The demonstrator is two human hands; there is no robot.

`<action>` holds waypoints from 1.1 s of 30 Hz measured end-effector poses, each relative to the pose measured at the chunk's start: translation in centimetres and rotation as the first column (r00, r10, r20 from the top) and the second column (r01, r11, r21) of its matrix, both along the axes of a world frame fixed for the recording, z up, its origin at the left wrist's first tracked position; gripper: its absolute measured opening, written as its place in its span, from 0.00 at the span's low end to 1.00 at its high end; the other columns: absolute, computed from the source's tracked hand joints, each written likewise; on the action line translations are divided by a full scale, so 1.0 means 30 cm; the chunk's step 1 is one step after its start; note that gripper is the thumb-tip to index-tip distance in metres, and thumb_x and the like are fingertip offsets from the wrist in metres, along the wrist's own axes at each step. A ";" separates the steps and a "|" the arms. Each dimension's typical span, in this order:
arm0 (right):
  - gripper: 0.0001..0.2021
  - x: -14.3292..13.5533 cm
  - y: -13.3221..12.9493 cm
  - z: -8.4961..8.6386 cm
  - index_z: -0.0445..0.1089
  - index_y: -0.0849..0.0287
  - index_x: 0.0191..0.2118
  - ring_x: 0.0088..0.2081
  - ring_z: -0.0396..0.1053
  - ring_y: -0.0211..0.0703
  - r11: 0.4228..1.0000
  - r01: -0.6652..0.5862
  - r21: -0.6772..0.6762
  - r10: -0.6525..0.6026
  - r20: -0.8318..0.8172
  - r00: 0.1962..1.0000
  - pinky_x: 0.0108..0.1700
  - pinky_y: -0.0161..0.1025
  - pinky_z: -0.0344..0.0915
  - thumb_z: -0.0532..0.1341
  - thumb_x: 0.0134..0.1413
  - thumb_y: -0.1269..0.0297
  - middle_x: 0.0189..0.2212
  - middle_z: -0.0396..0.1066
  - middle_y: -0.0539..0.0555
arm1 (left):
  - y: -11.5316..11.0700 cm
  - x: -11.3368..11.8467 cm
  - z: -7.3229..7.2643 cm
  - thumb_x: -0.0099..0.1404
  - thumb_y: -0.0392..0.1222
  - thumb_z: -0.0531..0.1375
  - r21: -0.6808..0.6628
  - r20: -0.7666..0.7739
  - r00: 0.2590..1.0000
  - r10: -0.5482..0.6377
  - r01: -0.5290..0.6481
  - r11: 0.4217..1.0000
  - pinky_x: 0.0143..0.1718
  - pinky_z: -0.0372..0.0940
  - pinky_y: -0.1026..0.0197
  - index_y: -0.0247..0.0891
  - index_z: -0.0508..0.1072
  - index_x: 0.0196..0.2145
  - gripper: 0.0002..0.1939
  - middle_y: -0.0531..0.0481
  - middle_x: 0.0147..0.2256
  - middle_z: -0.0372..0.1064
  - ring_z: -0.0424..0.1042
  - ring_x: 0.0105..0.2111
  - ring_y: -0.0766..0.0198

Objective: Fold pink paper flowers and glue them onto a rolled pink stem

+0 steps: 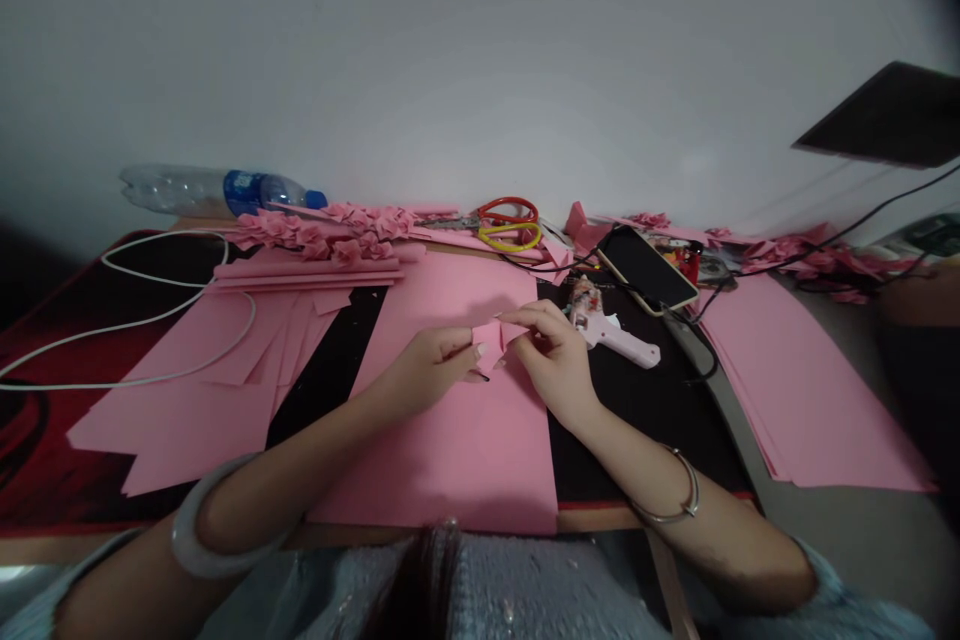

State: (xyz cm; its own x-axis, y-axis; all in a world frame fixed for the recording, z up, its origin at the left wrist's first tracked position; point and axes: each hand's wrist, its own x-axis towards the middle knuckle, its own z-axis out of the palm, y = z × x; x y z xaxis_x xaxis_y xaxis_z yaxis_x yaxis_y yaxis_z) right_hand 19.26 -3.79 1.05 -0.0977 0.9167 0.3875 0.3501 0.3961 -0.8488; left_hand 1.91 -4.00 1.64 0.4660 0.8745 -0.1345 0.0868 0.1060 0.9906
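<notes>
A small folded piece of pink paper [489, 342] is held between both hands over a large pink sheet [457, 450]. My left hand [439, 365] pinches its left side, fingers closed. On the right side, my right hand [553, 355] grips the paper between thumb and fingers. Just right of that hand lies a pale pink glue gun [611, 332] on the black mat. Red-handled scissors [510, 211] and yellow-handled scissors [510, 237] rest behind the large sheet.
Pink sheets [217, 390] lie left, more [817, 390] right. Folded paper flowers [345, 230] and a plastic bottle [225, 190] line the wall. A phone [649, 265] lies behind the glue gun. A white cable [112, 328] loops at left; black cords cross at right.
</notes>
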 end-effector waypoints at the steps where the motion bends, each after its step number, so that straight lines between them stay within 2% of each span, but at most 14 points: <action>1: 0.16 -0.001 0.001 0.000 0.74 0.55 0.37 0.35 0.64 0.40 1.000 -0.002 -0.003 0.002 -0.002 1.000 0.30 0.36 0.60 0.54 0.45 0.78 0.32 0.65 0.52 | -0.001 0.002 0.002 0.59 0.46 0.57 -0.003 -0.004 1.000 0.016 -0.016 1.000 0.41 0.71 0.56 0.34 0.73 0.30 0.12 0.48 0.33 0.71 0.71 0.37 0.62; 8: 0.13 -0.010 -0.002 -0.004 0.74 0.56 0.35 0.33 0.64 0.38 0.999 -0.009 0.035 0.009 0.001 1.000 0.28 0.35 0.61 0.57 0.46 0.78 0.34 0.64 0.53 | -0.008 0.009 0.012 0.59 0.47 0.59 -0.096 0.041 0.990 0.131 -0.127 0.987 0.37 0.72 0.58 0.33 0.75 0.38 0.15 0.45 0.36 0.74 0.73 0.38 0.60; 12: 0.12 -0.010 -0.007 0.000 0.73 0.56 0.35 0.37 0.68 0.41 0.994 -0.007 0.111 -0.001 0.071 0.997 0.34 0.38 0.66 0.57 0.48 0.77 0.38 0.69 0.55 | -0.010 0.010 0.023 0.58 0.46 0.59 -0.132 0.055 0.983 0.172 -0.164 0.978 0.37 0.72 0.58 0.33 0.76 0.39 0.15 0.46 0.35 0.75 0.73 0.37 0.60; 19: 0.18 -0.004 -0.006 0.001 0.72 0.54 0.46 0.47 0.69 0.45 0.964 -0.128 0.233 0.078 0.214 0.974 0.49 0.47 0.66 0.55 0.51 0.76 0.44 0.74 0.56 | -0.003 0.005 0.001 0.58 0.49 0.61 -0.168 0.143 0.962 0.231 -0.207 0.964 0.38 0.71 0.58 0.34 0.76 0.39 0.16 0.45 0.37 0.76 0.74 0.36 0.61; 24: 0.24 0.005 -0.015 0.002 0.67 0.55 0.53 0.50 0.69 0.45 0.948 -0.213 0.235 0.137 0.302 0.943 0.51 0.48 0.66 0.53 0.50 0.77 0.48 0.72 0.56 | 0.007 -0.008 -0.017 0.59 0.50 0.60 -0.187 0.189 0.947 0.261 -0.226 0.956 0.37 0.71 0.60 0.36 0.76 0.40 0.17 0.45 0.37 0.76 0.74 0.34 0.63; 28: 0.27 0.009 -0.021 0.000 0.63 0.57 0.57 0.53 0.66 0.45 0.934 -0.260 0.247 0.160 0.361 0.919 0.55 0.50 0.64 0.53 0.50 0.77 0.52 0.69 0.57 | 0.007 -0.011 -0.016 0.61 0.51 0.60 -0.207 0.239 0.939 0.248 -0.200 0.958 0.38 0.70 0.61 0.36 0.76 0.42 0.17 0.45 0.39 0.76 0.74 0.38 0.61; 33: 0.29 0.010 -0.023 -0.002 0.60 0.56 0.59 0.55 0.65 0.45 0.926 -0.284 0.250 0.171 0.393 0.903 0.55 0.50 0.64 0.53 0.50 0.77 0.55 0.66 0.56 | 0.008 -0.014 -0.011 0.58 0.50 0.62 -0.189 0.205 0.948 0.246 -0.208 0.960 0.39 0.69 0.61 0.36 0.76 0.41 0.17 0.44 0.40 0.75 0.73 0.40 0.60</action>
State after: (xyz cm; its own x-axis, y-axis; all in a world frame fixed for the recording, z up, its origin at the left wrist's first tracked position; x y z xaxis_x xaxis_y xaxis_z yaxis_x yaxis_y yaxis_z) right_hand 19.56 -4.47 0.99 -0.4728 0.7014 0.5333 0.4768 0.7126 -0.5146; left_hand 1.51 -3.77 1.32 0.2923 0.9355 -0.1986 -0.1802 0.2579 0.9492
